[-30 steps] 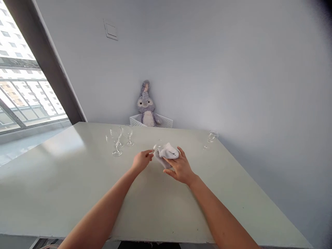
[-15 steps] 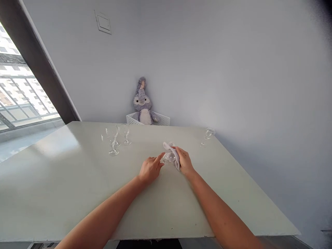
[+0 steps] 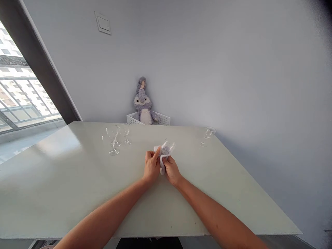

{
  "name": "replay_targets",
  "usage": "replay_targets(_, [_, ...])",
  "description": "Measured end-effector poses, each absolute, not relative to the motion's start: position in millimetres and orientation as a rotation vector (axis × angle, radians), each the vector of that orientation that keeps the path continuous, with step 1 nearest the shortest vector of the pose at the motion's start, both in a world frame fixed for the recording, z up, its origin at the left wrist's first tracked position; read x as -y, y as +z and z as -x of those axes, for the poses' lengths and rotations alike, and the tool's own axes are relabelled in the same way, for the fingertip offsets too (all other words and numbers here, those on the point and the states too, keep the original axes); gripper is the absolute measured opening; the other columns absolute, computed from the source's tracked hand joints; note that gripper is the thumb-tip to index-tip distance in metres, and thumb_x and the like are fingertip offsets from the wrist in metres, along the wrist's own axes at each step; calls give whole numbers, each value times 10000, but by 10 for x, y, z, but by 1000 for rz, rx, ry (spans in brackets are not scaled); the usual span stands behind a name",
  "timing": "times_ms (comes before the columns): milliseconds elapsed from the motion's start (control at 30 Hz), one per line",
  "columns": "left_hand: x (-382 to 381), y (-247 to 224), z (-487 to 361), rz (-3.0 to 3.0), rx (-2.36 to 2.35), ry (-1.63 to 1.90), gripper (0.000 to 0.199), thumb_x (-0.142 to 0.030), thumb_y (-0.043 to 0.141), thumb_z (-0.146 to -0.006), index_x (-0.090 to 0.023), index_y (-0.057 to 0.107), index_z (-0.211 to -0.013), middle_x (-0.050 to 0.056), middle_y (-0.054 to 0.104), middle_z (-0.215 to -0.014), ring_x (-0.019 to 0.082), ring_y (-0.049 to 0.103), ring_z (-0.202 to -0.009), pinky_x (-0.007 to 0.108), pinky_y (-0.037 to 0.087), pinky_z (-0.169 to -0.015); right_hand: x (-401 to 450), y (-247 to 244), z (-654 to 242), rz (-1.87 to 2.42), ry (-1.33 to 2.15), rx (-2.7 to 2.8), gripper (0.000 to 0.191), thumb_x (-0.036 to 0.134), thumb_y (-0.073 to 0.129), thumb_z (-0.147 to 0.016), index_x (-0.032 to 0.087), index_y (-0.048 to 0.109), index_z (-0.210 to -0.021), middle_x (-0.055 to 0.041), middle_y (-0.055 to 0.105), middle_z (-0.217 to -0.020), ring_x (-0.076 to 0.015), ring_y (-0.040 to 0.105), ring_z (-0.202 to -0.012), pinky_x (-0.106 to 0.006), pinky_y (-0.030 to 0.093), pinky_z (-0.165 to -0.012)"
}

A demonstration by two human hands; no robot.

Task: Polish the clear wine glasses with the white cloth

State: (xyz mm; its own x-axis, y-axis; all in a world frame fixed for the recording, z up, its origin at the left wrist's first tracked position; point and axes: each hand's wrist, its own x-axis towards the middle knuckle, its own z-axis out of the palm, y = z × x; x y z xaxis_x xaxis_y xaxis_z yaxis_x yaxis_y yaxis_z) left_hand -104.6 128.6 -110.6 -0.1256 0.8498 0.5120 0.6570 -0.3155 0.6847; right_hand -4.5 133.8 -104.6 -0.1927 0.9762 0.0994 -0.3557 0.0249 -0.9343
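Note:
A clear stemmed glass (image 3: 169, 147) is tilted in front of me, its bowl pointing away and to the right. A white cloth (image 3: 162, 166) is wrapped about its lower part, so the stem and foot are hidden. My left hand (image 3: 152, 165) is closed on the cloth from the left, with the thumb and index finger at the base of the bowl. From the right, my right hand (image 3: 172, 170) pinches the cloth just under the bowl. Both hands are near each other above the middle of the table.
Several clear stemmed glasses (image 3: 114, 151) stand together at the left on the pale table (image 3: 77, 186). Another stemmed glass (image 3: 209, 132) stands near the right edge. Behind the table, a plush toy (image 3: 145, 116) sits in a white perforated basket (image 3: 164, 120) against the wall.
The glass has turned so its bowl points away from me. My right hand has moved left and nearer with the cloth, now around the lower part. My left hand has closed on the cloth.

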Motion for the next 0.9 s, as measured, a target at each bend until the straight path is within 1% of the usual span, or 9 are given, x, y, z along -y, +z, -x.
replay_targets(133, [-1292,-941,1148,-2098,-1688,1316,393,-170,473,-779,-312,549,-1138,37,461,-900,168,450,-872,351,393,-826,-1418,-1001,-91,854,1454,1125,299,421,628,-642,179,541,-794,-10,580,-728,-142,522,-648,-259,414,-604])
replay_targets(233, [-1286,-838,1193,-2016,-1452,1261,376,-293,498,-795,-290,502,-1171,39,532,-1035,172,474,-928,357,381,-853,-1433,-954,-194,986,1294,1331,255,374,567,-705,177,546,-864,-19,592,-781,-151,524,-674,-269,401,-620])
replay_targets(333, [-1275,-795,1174,-1683,-1275,1284,487,-395,570,-739,-230,448,-1180,78,534,-1152,197,495,-1020,357,376,-872,-1398,-919,-223,1210,919,1730,166,290,465,-779,182,540,-879,-42,601,-811,-172,529,-711,-294,378,-655])
replay_targets(433, [-1268,-766,1153,-1294,-1175,1356,562,-430,630,-674,-173,421,-1128,125,568,-1106,209,546,-979,335,417,-809,-1367,-858,-222,1332,479,2044,114,211,429,-785,175,532,-819,-75,599,-819,-191,522,-745,-329,345,-714])
replay_targets(467, [-1267,-748,1162,-1219,-1142,1381,571,-433,644,-658,-167,415,-1108,128,578,-1089,208,554,-962,326,426,-788,-1365,-828,-232,1333,431,2090,104,206,432,-781,174,529,-801,-74,594,-813,-190,517,-747,-331,340,-720])
replay_targets(533, [-1268,-692,1212,-1203,-1051,1369,562,-425,671,-627,-166,427,-1062,125,586,-1072,206,551,-953,320,425,-780,-1371,-771,-281,1283,645,2106,85,229,454,-765,178,522,-765,-38,572,-742,-168,500,-685,-305,347,-670])
replay_targets(700, [-1255,-548,1389,-1302,-659,1079,541,-475,682,-564,-175,509,-979,103,615,-991,203,563,-858,323,412,-747,-1341,-814,-382,745,1951,1631,173,315,581,-645,153,522,-660,26,457,-554,-98,404,-491,-242,329,-503])
replay_targets(767, [-1250,-535,1426,-1242,-551,1025,584,-512,677,-533,-190,514,-991,100,609,-995,202,565,-811,317,420,-692,-1288,-901,-338,571,2164,1355,234,359,616,-599,153,508,-613,26,443,-515,-97,398,-465,-249,345,-490])
replay_targets(900, [-1283,-585,1461,-1152,-534,1036,549,-511,652,-563,-182,527,-984,105,601,-987,198,561,-798,302,425,-649,-1230,-969,-216,508,2225,1217,237,367,600,-595,161,512,-672,13,481,-553,-117,449,-497,-267,387,-510])
